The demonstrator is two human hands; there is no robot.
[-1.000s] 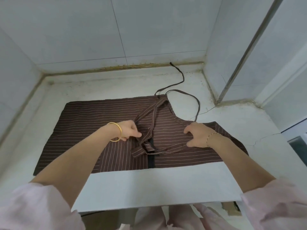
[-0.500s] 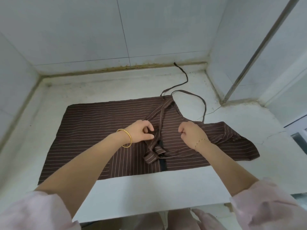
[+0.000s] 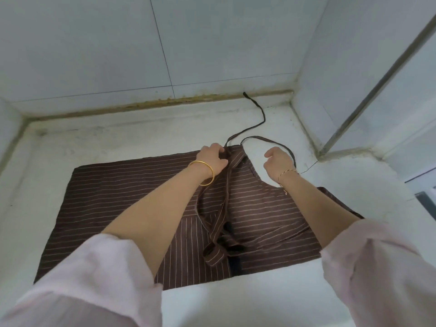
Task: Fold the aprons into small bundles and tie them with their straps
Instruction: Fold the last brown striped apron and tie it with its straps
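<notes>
The brown striped apron (image 3: 141, 197) lies spread flat on the white worktop (image 3: 94, 142) in a tiled corner, its near edge close to the worktop's front. No fold toward a bundle shows yet. The left hand (image 3: 213, 159) sits at the far edge, its fingers curled onto the cloth where a thin strap (image 3: 263, 115) leaves it and trails toward the back wall. This looks like a pinch on that corner. The right hand (image 3: 278, 164) hovers just beside it, over the bare curve of the armhole, fingers curled. Another strap's loop (image 3: 259, 137) passes behind that hand, and I cannot tell whether the hand grasps it. A wide striped band (image 3: 225, 197) runs down the middle to a loose tangle (image 3: 217, 251) near the front. The step in hand seems to be gathering the straps clear. To do it well, draw the 2 thin straps out to 1 side, untwist the band, and smooth the cloth before folding, so the ends lie free for tying.
</notes>
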